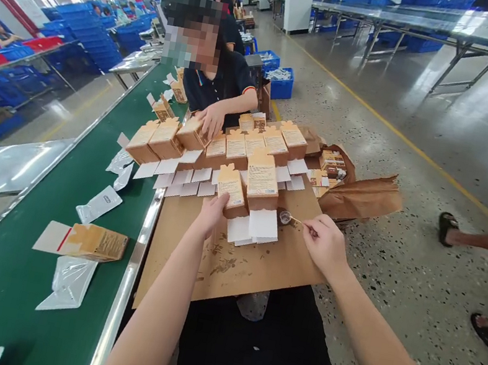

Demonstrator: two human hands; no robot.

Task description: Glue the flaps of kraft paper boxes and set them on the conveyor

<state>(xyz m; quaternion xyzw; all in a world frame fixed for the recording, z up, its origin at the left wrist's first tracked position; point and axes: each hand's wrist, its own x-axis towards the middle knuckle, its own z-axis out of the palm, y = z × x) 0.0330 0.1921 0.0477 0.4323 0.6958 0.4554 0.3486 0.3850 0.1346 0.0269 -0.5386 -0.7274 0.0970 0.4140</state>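
Observation:
My left hand [210, 214] grips the lower left edge of a small brown-and-cream carton [231, 190], whose white flaps stick out towards me. In my right hand [326, 246] is a thin light-coloured stick [296, 219]; its far end reaches a small clear round dish [285, 217] on the cardboard sheet [179, 253]. Beside the held carton stands another carton [263, 179] with white flaps [263, 225] spread open. Behind them several more cartons [236, 146] form a row with their flaps out.
A co-worker's hand [212, 119] rests on a carton across from me. To the left, the green conveyor belt [112, 285] carries a carton [94, 242] and white pouches [99, 204]. A torn brown paper bag [364, 197] with printed cartons lies right. Another person's sandalled foot [448, 228] is farther right.

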